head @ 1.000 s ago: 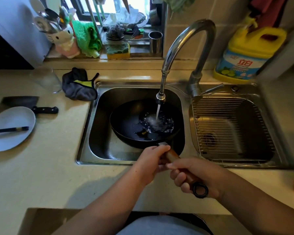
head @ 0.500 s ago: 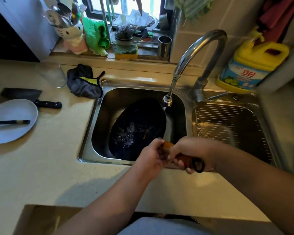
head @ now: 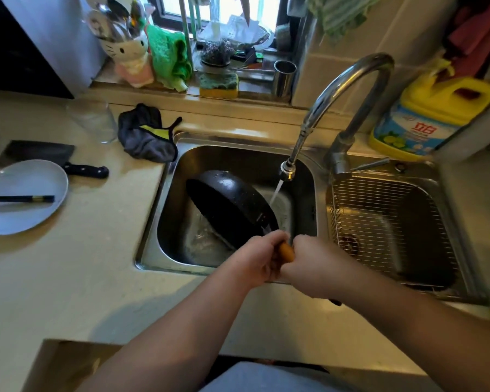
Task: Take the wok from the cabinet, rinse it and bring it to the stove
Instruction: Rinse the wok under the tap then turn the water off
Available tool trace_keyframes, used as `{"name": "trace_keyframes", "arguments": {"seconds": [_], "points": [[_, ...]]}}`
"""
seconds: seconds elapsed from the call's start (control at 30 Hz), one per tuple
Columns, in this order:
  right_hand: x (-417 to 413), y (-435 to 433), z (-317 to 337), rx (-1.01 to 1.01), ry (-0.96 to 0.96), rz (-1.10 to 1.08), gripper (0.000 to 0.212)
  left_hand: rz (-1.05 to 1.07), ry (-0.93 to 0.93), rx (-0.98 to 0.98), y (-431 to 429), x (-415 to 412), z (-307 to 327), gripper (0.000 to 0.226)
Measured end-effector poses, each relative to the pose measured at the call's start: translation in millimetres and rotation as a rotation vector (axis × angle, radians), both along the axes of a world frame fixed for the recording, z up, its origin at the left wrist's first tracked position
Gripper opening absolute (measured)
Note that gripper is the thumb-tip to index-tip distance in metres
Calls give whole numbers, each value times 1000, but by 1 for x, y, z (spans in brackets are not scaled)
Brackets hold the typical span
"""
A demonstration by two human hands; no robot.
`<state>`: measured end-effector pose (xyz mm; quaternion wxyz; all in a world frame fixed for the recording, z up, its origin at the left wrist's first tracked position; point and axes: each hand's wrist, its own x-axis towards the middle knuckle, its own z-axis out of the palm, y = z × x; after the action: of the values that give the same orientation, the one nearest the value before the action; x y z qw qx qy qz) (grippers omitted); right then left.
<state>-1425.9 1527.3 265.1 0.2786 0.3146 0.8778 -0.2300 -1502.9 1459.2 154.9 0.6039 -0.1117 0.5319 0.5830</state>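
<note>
A black wok (head: 232, 205) hangs in the left sink basin (head: 238, 159), turned nearly on its side with its dark underside facing up and right. Both hands grip its wooden handle (head: 285, 252) at the basin's near edge: my left hand (head: 256, 260) nearest the pan, my right hand (head: 316, 264) just behind it. The tap (head: 337, 89) runs, and its stream (head: 275, 193) falls just past the wok's right edge into the basin. Water lies on the basin floor.
The right basin holds a wire rack (head: 385, 222). A yellow detergent jug (head: 430, 114) stands behind it. On the counter to the left lie a grey cloth (head: 147, 137), a glass (head: 96, 120), a cleaver (head: 54, 157) and a white plate (head: 20, 193) with chopsticks (head: 17, 198). A sponge (head: 218, 84) and steel cup (head: 284, 77) sit on the sill.
The wok has been rolled from lying flat under the stream to standing nearly on edge, tipping its water out to the left. Both hands have kept hold of the handle.
</note>
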Motion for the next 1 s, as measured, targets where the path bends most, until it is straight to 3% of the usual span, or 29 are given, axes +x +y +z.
{"name": "trace_keyframes", "arguments": {"seconds": [0.07, 0.13, 0.23, 0.33, 0.43, 0.57, 0.8, 1.0], "points": [[7, 3, -11, 25, 66, -10, 17, 13, -5, 7, 2, 0, -5, 15], [12, 8, -23, -112, 67, -147, 12, 37, -31, 27, 4, 2, -10, 17], [17, 16, -31, -738, 8, -691, 17, 103, -79, 63, 5, 2, -13, 29], [18, 23, -29, -1047, 33, -843, 18, 74, -75, 101, 9, -1, -11, 36], [13, 29, -22, -1140, 101, -910, 13, 45, -57, 124, 15, -7, -10, 34], [6, 47, -10, -1235, 52, -1027, 7, 12, -82, 84, 26, -11, -3, 27], [-8, 69, -7, -1407, 37, -1165, 14, -11, -118, 38, 51, -24, 7, 27], [-15, 82, -8, -1427, 66, -1255, 16, -95, -72, 36, 68, -28, 12, 26]]}}
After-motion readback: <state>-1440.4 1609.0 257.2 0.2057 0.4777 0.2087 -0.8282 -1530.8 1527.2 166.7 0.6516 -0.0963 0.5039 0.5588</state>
